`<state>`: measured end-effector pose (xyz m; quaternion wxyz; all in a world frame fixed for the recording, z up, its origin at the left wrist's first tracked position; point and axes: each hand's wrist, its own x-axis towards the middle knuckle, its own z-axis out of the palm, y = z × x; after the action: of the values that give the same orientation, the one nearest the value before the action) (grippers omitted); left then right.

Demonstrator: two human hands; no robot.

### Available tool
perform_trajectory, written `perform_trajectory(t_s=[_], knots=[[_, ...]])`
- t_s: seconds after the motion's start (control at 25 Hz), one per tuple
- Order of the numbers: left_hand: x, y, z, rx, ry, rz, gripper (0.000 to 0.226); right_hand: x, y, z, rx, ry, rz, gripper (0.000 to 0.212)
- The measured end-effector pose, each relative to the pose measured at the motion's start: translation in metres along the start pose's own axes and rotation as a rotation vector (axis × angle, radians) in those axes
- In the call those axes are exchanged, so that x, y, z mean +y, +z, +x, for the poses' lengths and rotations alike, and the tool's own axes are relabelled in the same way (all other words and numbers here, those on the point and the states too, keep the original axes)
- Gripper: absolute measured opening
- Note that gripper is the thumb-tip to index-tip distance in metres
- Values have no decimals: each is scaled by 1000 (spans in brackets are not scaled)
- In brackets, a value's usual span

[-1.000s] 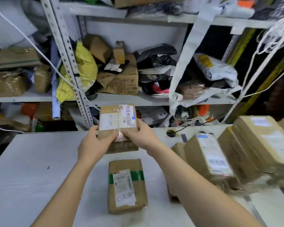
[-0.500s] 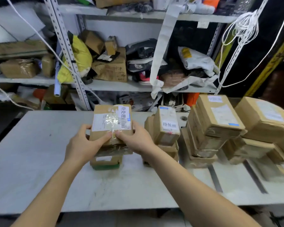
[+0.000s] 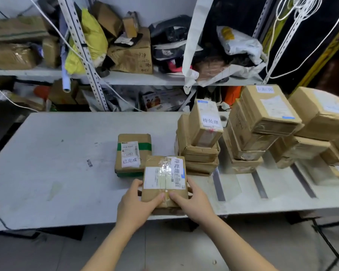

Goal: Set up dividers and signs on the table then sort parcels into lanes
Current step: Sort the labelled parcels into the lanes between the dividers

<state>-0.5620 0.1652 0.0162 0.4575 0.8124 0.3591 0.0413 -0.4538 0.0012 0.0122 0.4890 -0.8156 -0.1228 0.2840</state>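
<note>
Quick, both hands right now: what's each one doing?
Left hand: closed on the left side of the taped cardboard parcel.
Right hand: closed on the same parcel's right side.

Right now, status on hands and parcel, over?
Left hand and right hand grip parcel at table front. Green-taped parcel just behind. Stacks right.

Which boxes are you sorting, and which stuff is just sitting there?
For the job: held parcel in left hand and right hand; green-taped parcel; parcel stacks; table.

Lying about: yellow bag; shelf boxes; white cord.
</note>
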Motion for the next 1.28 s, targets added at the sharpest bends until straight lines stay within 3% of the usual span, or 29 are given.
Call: perform_trajectory(t_s=[0.08, 0.44, 0.6, 0.72, 0.88, 1.08, 1.28], knots=[[-11, 23, -3, -45, -13, -6, 60, 25, -6, -4, 13, 34, -18, 62], [-14, 110, -5, -200, -20, -9, 59, 84, -46, -8, 73, 177, -12, 45], [-4, 142, -3, -263, -34, -114, 51, 101, -69, 2, 110, 191, -41, 60], [2, 150, 3, -324, -112, -192, 63, 105, -80, 10, 218, 202, -85, 71], [-3, 122, 19, -327, -209, -127, 88, 77, -55, 16, 445, 46, -283, 55], [-16, 31, 74, -98, -82, 130, 81, 3, 5, 69, 139, -245, -452, 58], [-30, -66, 152, -18, -41, 254, 74, -77, 62, 145, -20, -255, -516, 56]])
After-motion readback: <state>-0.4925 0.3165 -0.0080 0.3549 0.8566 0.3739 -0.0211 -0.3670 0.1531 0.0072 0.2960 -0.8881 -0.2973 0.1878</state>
